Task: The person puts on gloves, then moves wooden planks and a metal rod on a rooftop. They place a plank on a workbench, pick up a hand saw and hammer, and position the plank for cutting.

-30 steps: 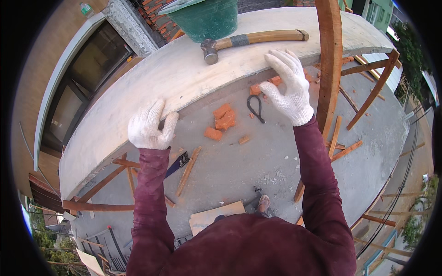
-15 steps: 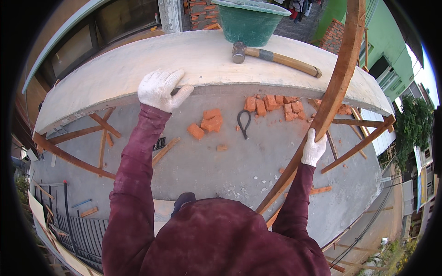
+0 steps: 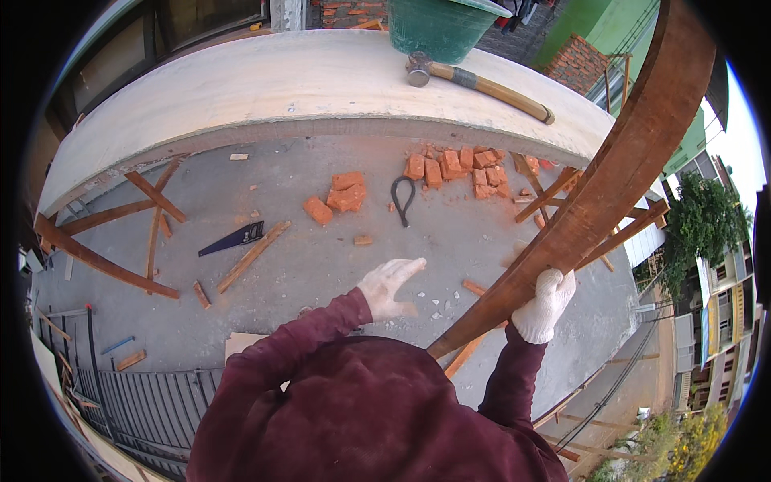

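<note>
A long brown wooden plank (image 3: 618, 165) slants across my right side, from beside my body up past the top right of the view. My right hand (image 3: 544, 307), in a white knitted glove, is wrapped round its edge. My left hand (image 3: 390, 289), gloved the same way, hangs in front of my chest over the floor, fingers apart and holding nothing. A sledgehammer (image 3: 482, 87) with a wooden handle lies on the pale board tabletop (image 3: 265, 88) ahead of me. A green plastic tub (image 3: 440, 30) stands behind the hammer.
Broken orange bricks (image 3: 458, 166) lie on the grey floor beneath the tabletop, near a black loop (image 3: 403, 201). A handsaw (image 3: 233, 238) and a wood strip (image 3: 254, 257) lie at left. A dark metal railing (image 3: 152, 402) is at lower left; wooden legs (image 3: 104, 255) support the table.
My left hand has left the tabletop's edge and come back toward my chest. The plank has swung to the right and turned its broad face to view, still in my right hand.
</note>
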`<control>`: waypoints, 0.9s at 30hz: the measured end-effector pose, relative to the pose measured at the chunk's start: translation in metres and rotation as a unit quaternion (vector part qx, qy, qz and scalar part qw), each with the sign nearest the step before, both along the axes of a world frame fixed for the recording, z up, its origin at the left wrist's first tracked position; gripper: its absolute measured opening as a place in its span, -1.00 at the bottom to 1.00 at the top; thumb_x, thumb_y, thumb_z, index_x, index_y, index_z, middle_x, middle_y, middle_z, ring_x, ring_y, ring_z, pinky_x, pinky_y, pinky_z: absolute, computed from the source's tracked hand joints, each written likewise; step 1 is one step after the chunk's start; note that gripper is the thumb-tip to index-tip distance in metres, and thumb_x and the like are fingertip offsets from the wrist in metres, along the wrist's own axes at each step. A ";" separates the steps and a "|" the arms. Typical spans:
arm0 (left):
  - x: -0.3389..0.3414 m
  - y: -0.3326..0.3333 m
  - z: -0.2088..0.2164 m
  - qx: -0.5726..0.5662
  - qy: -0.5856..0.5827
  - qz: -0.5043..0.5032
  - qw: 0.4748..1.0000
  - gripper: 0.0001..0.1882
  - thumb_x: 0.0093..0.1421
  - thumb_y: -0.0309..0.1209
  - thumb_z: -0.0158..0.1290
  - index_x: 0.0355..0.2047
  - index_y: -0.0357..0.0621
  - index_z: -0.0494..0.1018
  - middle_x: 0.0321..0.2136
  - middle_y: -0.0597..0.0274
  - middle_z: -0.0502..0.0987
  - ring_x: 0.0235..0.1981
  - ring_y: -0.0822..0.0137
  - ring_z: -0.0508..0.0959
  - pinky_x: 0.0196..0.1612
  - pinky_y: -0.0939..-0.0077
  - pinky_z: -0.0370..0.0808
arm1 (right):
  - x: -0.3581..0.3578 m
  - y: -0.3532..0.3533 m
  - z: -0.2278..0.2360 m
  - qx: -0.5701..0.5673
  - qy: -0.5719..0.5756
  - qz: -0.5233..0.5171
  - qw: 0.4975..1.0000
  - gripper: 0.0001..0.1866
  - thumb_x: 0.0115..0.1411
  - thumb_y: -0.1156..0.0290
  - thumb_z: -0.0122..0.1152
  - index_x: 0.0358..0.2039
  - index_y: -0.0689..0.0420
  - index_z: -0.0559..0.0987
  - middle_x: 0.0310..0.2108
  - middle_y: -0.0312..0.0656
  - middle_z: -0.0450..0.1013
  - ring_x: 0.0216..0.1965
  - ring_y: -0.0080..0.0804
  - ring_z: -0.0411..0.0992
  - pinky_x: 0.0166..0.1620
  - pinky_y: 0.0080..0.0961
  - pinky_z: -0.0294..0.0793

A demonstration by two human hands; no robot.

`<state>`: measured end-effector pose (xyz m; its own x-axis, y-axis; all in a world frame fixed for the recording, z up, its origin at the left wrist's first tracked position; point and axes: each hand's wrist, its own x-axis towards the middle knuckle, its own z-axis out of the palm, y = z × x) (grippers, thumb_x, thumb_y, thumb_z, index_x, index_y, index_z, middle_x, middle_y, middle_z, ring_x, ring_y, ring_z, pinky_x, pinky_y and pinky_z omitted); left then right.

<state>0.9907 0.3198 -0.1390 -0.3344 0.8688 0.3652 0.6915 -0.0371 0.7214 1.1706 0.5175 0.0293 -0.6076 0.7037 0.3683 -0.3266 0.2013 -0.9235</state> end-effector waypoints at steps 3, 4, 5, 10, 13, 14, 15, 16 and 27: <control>0.045 0.047 -0.052 0.028 -0.112 -0.057 0.992 -0.04 0.08 0.00 0.29 0.39 -0.19 0.21 0.31 -0.11 0.35 0.33 -0.07 0.35 0.37 0.13 0.29 | 0.003 -0.003 0.037 -0.096 0.076 0.043 0.992 -0.18 0.27 -0.22 0.25 0.23 0.25 0.37 -0.01 0.14 0.55 -0.16 0.04 0.61 -0.11 -0.07 0.67; 0.054 0.058 -0.053 0.039 -0.170 -0.074 0.982 -0.09 0.11 -0.05 0.27 0.38 -0.19 0.22 0.33 -0.13 0.32 0.34 -0.07 0.33 0.39 0.13 0.27 | 0.004 -0.008 0.051 -0.111 0.097 0.054 0.988 -0.15 0.26 -0.25 0.24 0.25 0.23 0.35 -0.01 0.16 0.55 -0.16 0.06 0.61 -0.11 -0.04 0.67; 0.059 0.066 -0.055 0.040 -0.166 -0.082 0.982 -0.14 0.13 -0.09 0.23 0.37 -0.20 0.23 0.30 -0.14 0.35 0.31 -0.07 0.36 0.36 0.14 0.30 | 0.004 -0.014 0.067 -0.125 0.117 0.068 0.983 -0.13 0.25 -0.28 0.23 0.27 0.22 0.33 -0.01 0.17 0.54 -0.16 0.07 0.60 -0.10 -0.01 0.66; 0.051 0.074 -0.039 -0.077 -0.375 -0.072 0.921 -0.39 0.18 -0.29 0.05 0.24 -0.21 0.35 0.07 -0.13 0.56 0.13 -0.05 0.55 0.18 0.16 0.47 | -0.022 -0.023 0.104 -0.106 0.219 0.115 0.963 -0.06 0.24 -0.39 0.14 0.30 0.18 0.29 0.01 0.18 0.51 -0.09 0.10 0.56 -0.05 0.08 0.63; 0.034 0.055 -0.013 0.051 -0.268 0.037 0.961 -0.46 0.05 -0.29 0.26 0.05 -0.16 0.43 -0.13 -0.06 0.61 -0.05 -0.07 0.62 0.04 0.16 0.51 | -0.033 -0.010 0.109 -0.015 0.246 0.157 0.956 -0.05 0.25 -0.41 0.10 0.32 0.16 0.27 0.05 0.16 0.48 -0.02 0.11 0.53 -0.02 0.10 0.61; 0.022 0.045 -0.002 0.058 -0.232 0.075 0.968 -0.45 0.02 -0.28 0.31 0.01 -0.14 0.44 -0.14 -0.06 0.61 -0.07 -0.07 0.62 0.02 0.16 0.51 | -0.038 -0.013 0.117 0.004 0.270 0.176 0.947 -0.06 0.25 -0.41 0.09 0.31 0.17 0.29 0.02 0.18 0.50 -0.06 0.08 0.55 -0.06 0.07 0.63; 0.011 0.041 -0.010 0.105 -0.158 0.107 0.976 -0.40 -0.08 -0.17 0.43 -0.07 -0.12 0.46 -0.22 -0.03 0.61 -0.13 -0.13 0.61 -0.05 0.09 0.51 | -0.045 -0.015 0.125 -0.013 0.283 0.225 0.932 -0.06 0.27 -0.40 0.06 0.28 0.23 0.30 0.02 0.18 0.49 -0.04 0.08 0.54 -0.01 0.04 0.61; 0.007 0.041 -0.001 0.120 -0.142 0.089 0.979 -0.39 -0.10 -0.11 0.44 -0.10 -0.11 0.48 -0.25 -0.03 0.61 -0.15 -0.14 0.60 -0.08 0.06 0.50 | -0.041 -0.016 0.133 -0.024 0.291 0.255 0.922 -0.05 0.29 -0.39 0.03 0.26 0.30 0.31 0.02 0.19 0.49 -0.02 0.08 0.53 0.05 0.01 0.59; -0.041 -0.149 0.083 0.051 0.145 0.335 0.930 -0.18 -0.24 0.44 0.31 -0.32 -0.06 0.52 -0.46 0.11 0.58 -0.39 -0.03 0.59 -0.27 0.16 0.46 | -0.038 -0.009 0.074 0.236 0.180 -0.129 0.946 -0.36 0.48 -0.19 -0.21 0.14 0.16 0.43 -0.03 -0.07 0.49 -0.07 -0.18 0.50 0.01 -0.17 0.55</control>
